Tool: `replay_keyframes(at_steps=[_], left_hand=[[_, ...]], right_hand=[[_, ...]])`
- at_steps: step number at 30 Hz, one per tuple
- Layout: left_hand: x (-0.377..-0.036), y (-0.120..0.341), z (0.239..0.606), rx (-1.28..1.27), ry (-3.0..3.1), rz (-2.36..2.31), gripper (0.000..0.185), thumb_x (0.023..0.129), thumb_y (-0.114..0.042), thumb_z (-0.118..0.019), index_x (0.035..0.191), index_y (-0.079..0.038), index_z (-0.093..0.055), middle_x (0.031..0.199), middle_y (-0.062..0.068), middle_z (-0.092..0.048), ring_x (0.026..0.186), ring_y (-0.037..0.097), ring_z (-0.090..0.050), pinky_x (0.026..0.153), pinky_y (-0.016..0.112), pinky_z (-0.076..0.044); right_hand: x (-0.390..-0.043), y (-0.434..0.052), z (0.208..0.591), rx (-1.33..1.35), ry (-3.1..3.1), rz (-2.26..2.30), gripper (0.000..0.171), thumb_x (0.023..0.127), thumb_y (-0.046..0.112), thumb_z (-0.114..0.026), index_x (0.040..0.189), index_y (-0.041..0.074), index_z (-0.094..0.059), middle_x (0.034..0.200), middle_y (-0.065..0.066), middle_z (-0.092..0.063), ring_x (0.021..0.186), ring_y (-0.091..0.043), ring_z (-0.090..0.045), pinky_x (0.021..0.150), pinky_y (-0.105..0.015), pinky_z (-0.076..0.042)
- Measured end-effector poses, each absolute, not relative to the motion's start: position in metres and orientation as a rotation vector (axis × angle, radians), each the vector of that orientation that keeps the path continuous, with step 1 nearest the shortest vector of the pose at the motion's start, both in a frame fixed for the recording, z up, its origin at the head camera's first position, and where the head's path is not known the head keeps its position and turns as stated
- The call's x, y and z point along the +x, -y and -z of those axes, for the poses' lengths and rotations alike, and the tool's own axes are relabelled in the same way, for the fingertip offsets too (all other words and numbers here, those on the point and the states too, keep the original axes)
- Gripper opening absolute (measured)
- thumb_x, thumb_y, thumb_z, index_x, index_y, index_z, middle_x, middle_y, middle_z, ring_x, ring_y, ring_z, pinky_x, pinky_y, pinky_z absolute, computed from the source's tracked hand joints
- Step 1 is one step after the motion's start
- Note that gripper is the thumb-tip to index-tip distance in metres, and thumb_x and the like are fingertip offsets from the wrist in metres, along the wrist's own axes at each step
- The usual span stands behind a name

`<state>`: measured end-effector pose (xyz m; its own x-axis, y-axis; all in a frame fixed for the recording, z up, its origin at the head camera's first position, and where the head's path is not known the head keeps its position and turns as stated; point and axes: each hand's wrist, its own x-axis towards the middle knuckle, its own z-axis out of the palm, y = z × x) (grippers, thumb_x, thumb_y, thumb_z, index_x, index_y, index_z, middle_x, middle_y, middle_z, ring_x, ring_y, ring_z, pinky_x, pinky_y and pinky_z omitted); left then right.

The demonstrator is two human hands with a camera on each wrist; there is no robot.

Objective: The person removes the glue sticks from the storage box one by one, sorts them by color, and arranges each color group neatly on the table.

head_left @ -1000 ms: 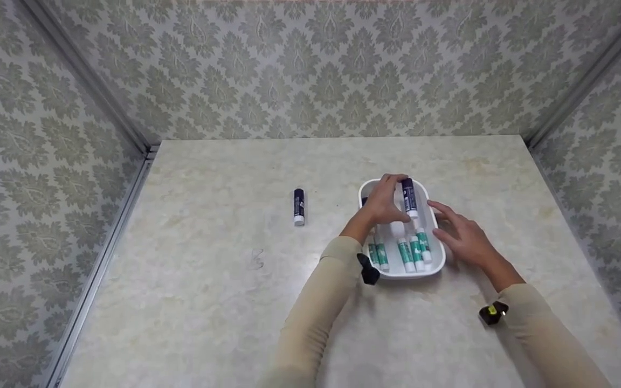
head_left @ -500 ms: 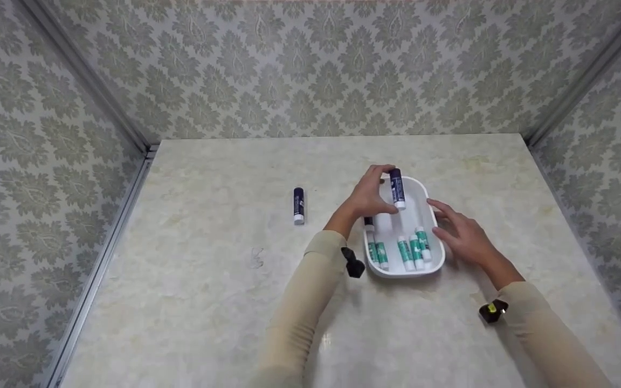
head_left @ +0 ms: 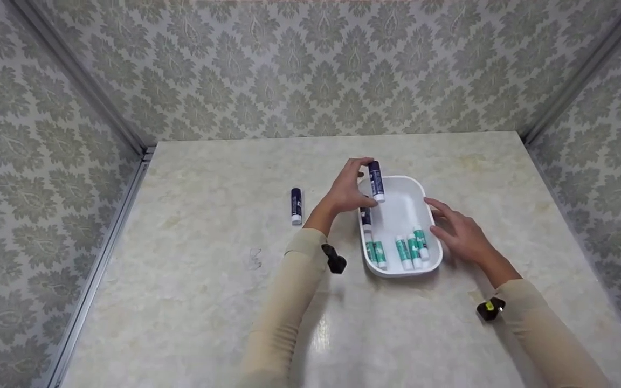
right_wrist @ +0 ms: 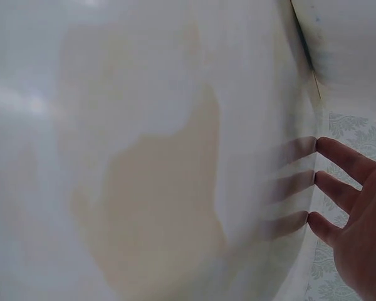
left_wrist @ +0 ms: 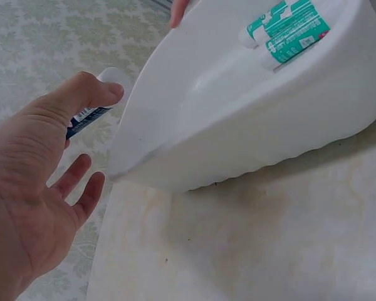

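I see my left hand [head_left: 345, 188] above the far left corner of the white tray [head_left: 397, 186]. Its thumb and fingers pinch a dark blue glue stick [head_left: 375, 181], which stands nearly upright with the white end down, over the tray rim. In the left wrist view the same glue stick [left_wrist: 91, 113] sits between the thumb and the forefinger, and the other fingers are loosely spread below it.

My right hand [head_left: 459, 231] is at the right side of the tray. Its fingers are straight and spread, and the fingertips [right_wrist: 316, 182] touch the tray's outer wall; the grip holds nothing.

Inside the tray, at the near end, lie several green and white glue sticks [head_left: 412, 250], side by side. One more dark blue stick [head_left: 366, 218] lies along the left wall of the tray.

Another dark blue glue stick [head_left: 296, 205] lies on the marble table [head_left: 192, 291], well apart from the tray to the left.
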<state>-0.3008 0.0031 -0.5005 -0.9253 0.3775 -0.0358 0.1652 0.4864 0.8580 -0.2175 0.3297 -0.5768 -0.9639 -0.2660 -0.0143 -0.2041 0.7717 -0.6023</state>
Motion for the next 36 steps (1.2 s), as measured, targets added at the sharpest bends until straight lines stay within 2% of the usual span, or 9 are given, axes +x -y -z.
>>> replay_keyframes(at_steps=[7, 15, 27, 36], left_hand=[[-0.303, 0.015, 0.501, 0.486, -2.498, -1.459, 0.105, 0.086, -0.005, -0.095, 0.173, -0.016, -0.038, 0.176, 0.011, -0.041, 0.162, 0.035, -0.049, 0.131, 0.050, -0.048], [-0.306, 0.037, 0.500, 0.482, -2.510, -1.464, 0.104, 0.086, -0.007, -0.095, 0.173, -0.014, -0.038, 0.176, 0.013, -0.041, 0.162, 0.038, -0.048, 0.130, 0.053, -0.049], [-0.306, 0.070, 0.501, 0.452, -2.541, -1.531, 0.104, 0.082, 0.002, -0.093, 0.172, -0.009, -0.040, 0.174, 0.019, -0.041, 0.161, 0.048, -0.047, 0.132, 0.060, -0.045], [-0.305, 0.092, 0.504, 0.344, -2.568, -1.519, 0.105, 0.084, 0.000, -0.093, 0.173, -0.011, -0.039, 0.175, 0.015, -0.040, 0.162, 0.046, -0.046, 0.133, 0.059, -0.044]], right_hand=[[-0.217, -0.327, 0.576, -0.352, -2.864, 0.960, 0.069, 0.115, 0.041, -0.060, 0.178, 0.037, -0.030, 0.168, -0.022, -0.059, 0.162, -0.049, -0.048, 0.133, -0.078, -0.032], [-0.218, -0.328, 0.577, -0.425, -2.918, 0.945, 0.067, 0.115, 0.033, -0.062, 0.176, 0.028, -0.036, 0.161, -0.025, -0.065, 0.155, -0.052, -0.056, 0.127, -0.077, -0.040], [-0.215, -0.329, 0.577, -0.404, -2.883, 0.964, 0.067, 0.116, 0.034, -0.060, 0.177, 0.032, -0.033, 0.166, -0.023, -0.061, 0.159, -0.050, -0.052, 0.131, -0.078, -0.035], [-0.216, -0.329, 0.576, -0.416, -2.897, 0.959, 0.067, 0.115, 0.035, -0.061, 0.177, 0.030, -0.034, 0.164, -0.024, -0.063, 0.158, -0.050, -0.053, 0.129, -0.079, -0.036]])
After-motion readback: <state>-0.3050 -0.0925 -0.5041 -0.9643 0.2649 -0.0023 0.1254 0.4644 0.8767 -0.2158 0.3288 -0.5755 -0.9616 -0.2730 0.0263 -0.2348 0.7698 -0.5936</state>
